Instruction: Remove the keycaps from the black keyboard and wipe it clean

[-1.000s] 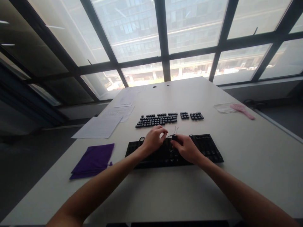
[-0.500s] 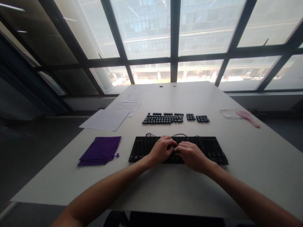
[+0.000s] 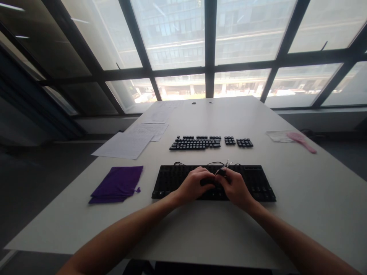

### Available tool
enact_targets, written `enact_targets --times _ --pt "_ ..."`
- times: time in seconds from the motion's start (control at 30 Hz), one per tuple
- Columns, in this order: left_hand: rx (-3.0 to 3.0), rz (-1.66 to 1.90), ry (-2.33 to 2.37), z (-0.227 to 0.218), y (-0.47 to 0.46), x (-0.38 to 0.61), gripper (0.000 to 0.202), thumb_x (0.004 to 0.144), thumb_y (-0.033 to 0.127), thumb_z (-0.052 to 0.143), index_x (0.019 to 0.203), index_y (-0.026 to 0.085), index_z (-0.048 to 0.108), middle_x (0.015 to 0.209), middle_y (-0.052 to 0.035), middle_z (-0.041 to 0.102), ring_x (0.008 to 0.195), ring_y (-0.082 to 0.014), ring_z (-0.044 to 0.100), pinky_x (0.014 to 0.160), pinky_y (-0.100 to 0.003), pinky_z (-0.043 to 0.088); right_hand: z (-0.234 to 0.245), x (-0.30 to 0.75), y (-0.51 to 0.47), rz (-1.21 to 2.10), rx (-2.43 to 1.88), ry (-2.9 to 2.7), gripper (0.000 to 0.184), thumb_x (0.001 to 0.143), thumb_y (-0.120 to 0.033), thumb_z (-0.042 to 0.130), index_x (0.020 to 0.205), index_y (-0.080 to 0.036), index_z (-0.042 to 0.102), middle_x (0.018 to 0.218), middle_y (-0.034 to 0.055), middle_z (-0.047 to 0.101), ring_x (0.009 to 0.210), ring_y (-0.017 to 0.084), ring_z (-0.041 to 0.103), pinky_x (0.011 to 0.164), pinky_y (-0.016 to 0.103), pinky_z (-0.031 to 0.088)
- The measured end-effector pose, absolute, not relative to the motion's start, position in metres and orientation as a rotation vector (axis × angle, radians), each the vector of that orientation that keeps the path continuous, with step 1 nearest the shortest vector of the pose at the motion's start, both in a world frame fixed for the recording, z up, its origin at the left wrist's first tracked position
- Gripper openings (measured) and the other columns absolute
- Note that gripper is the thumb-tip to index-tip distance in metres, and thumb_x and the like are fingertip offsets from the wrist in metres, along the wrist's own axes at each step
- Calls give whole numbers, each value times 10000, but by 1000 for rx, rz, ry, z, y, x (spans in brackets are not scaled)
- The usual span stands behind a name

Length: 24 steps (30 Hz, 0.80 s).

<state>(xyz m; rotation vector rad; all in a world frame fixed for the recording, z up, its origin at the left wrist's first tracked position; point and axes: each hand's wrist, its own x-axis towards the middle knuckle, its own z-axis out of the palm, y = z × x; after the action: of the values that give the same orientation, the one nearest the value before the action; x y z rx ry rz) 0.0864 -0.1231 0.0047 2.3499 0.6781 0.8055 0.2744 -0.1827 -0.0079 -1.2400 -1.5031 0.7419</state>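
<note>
A black keyboard (image 3: 172,179) lies in front of me at the table's near side, with some keycaps on its bottom row and right end. Over its middle, my right hand (image 3: 236,187) is closed on a keycap puller (image 3: 226,166), whose thin wire prongs point up and away from me. Beside it, my left hand (image 3: 195,182) has curled fingers, the fingertips meeting those of the right hand; what they hold, if anything, is hidden. Behind the keyboard, loose black keycaps (image 3: 195,143) are laid out in rows like a keyboard's layout.
On the left lie a folded purple cloth pouch (image 3: 117,183) and sheets of paper (image 3: 124,145). At the right, a pink brush-like item (image 3: 302,141) rests partly on a clear plastic bag (image 3: 278,136). The white table (image 3: 183,225) reaches toward large windows.
The puller has turned up in my right hand, its prongs now showing above the fingers. My right hand has rotated and lifted slightly; the left stays close. The view has shifted a little.
</note>
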Motion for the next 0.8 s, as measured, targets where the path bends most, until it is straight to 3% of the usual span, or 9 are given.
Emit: enact_targets --times 0.2,0.43,0.57,0.8 --pt "2391 985 597 3 -127 84 241 868 212 707 1095 200 628 1001 -64 654 916 -181 633 827 -314 543 -4 273 -182 909 -1178 -1428 176 941 -351 550 911 -197 631 786 18 664 705 179 600 639 282 452" --pt "2555 954 467 -6 -132 85 194 956 166 550 1113 201 658 1072 -91 589 926 -171 624 791 -298 565 4 275 -183 828 -1147 -1463 158 910 -237 568 771 -185 620 735 2 630 701 160 561 660 267 432" --pt "2447 982 450 2 -133 86 143 933 188 604 1055 187 679 1023 -83 618 889 -163 632 772 -284 561 4 276 -182 819 -1175 -1426 191 905 -227 572 720 -182 591 694 -3 615 676 154 561 626 255 416" --pt "2394 897 920 22 -69 104 82 835 168 715 916 180 714 843 -16 705 713 -137 637 689 -254 518 -1 276 -180 817 -1194 -1402 169 907 -243 576 764 -178 638 736 18 670 713 172 608 679 275 438"
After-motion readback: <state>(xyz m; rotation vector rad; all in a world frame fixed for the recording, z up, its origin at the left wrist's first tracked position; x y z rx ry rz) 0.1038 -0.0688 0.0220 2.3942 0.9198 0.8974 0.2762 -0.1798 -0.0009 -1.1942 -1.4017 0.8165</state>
